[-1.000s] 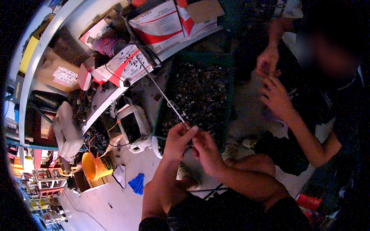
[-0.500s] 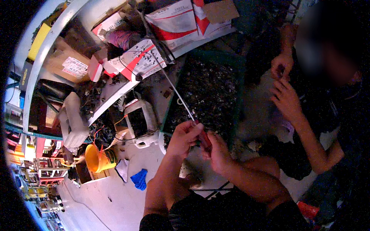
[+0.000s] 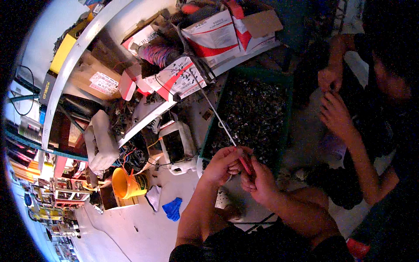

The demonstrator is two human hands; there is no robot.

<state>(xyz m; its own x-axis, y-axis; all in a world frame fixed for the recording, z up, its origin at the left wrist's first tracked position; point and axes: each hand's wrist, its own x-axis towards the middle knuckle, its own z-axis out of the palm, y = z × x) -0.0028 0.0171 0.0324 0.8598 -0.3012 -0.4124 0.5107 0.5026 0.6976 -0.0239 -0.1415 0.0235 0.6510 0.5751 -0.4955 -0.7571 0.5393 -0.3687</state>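
A long, thin metal shaft with a red handle, which looks like a screwdriver [image 3: 245, 163], slants up and left from my hands. My right hand [image 3: 261, 183] is closed round the handle. My left hand [image 3: 223, 166] has its thumb and fingers pinched where the shaft meets the handle. A pale ring-like shape shows under the left fingers; its kind is unclear. The shaft crosses the left side of a green bin [image 3: 289, 105] full of small metal pieces [image 3: 251, 113]. Its far end lies over a white and red box [image 3: 181, 78], among small dark spots I cannot make out.
Another person's hands [image 3: 334, 100] are close together right of the bin. Left stand a cut white jug [image 3: 185, 146], a yellow bucket [image 3: 124, 185] and a blue cloth [image 3: 173, 209] on the floor. A shelf edge [image 3: 146, 124] with boxes runs along the upper left.
The whole view has shifted, so everything appears lower and further right. My hands keep nearly the same hold on the screwdriver.
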